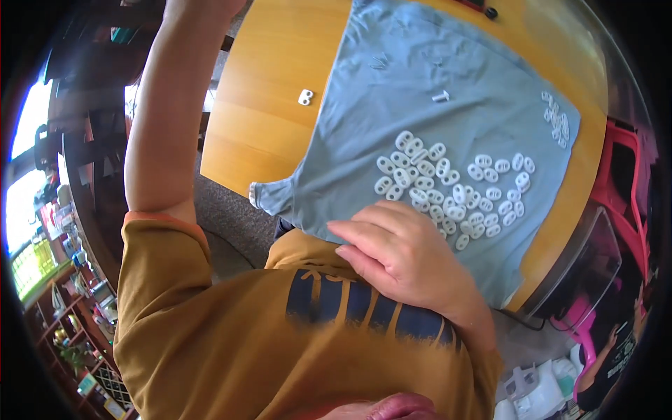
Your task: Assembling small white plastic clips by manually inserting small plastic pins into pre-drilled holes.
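My right hand (pixel 399 252) hovers over the near edge of a blue-grey cloth (pixel 392 84), its fingers stretched out together and the thumb a little apart. Nothing shows in it. Just beyond the fingertips and knuckles lies a loose spread of small white oval plastic pieces (pixel 422 183), each with two holes. My left arm (pixel 164 119) reaches up and away at the left; only the base of my left hand (pixel 220 5) shows at the top edge, with its fingers out of view.
One white two-holed piece (pixel 306 97) lies on the bare wooden table (pixel 262 105). Another small white piece (pixel 441 96) rests mid-cloth, and a cluster of smaller white parts (pixel 556 119) sits at its right edge. A pink-red chair (pixel 623 189) and a person (pixel 609 357) are at the right.
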The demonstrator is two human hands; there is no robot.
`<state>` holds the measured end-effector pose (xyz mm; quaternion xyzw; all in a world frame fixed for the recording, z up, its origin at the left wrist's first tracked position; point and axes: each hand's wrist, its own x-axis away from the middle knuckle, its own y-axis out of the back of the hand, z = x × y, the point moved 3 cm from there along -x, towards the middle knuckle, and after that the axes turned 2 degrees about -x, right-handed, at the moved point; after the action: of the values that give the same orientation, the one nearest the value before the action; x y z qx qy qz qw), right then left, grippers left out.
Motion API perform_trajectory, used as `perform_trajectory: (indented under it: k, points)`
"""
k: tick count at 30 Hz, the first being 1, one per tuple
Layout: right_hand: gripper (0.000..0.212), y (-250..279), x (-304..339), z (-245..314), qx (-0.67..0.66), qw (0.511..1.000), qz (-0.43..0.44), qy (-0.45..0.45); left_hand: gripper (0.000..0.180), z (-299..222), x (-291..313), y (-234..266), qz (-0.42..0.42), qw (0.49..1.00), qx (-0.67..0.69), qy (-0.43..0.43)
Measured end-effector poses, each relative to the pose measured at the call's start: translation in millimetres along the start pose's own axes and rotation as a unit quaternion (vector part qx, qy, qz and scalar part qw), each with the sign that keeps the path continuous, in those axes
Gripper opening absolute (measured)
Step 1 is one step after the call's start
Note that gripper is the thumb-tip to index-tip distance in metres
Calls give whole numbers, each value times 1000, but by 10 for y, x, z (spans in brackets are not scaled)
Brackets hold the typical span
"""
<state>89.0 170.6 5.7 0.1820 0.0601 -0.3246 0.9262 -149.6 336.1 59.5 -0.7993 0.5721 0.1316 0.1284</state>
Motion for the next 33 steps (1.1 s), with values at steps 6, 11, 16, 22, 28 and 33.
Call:
perform_trajectory:
  k: [6,11,16,22,28,33]
  points:
    - [10,-24,158,-257,-69,995,57,-50,12,107,790,-770,143,973,-160,83]
    - [11,-95,161,-272,-106,992,63,-40,18,184,1459,-1148,394,886,-223,-102]
    - [10,-87,189,-319,-127,987,79,-62,16,373,1591,-1503,456,849,-237,-123]
    - [12,-81,213,-347,-118,987,85,-72,16,428,1663,-1721,500,769,-358,-174]
    - [12,-71,209,-325,-82,989,103,-70,11,306,1485,-1756,524,751,-373,-150]
    - [15,-78,223,-327,-93,990,86,-69,16,200,1253,-2089,512,756,-371,-169]
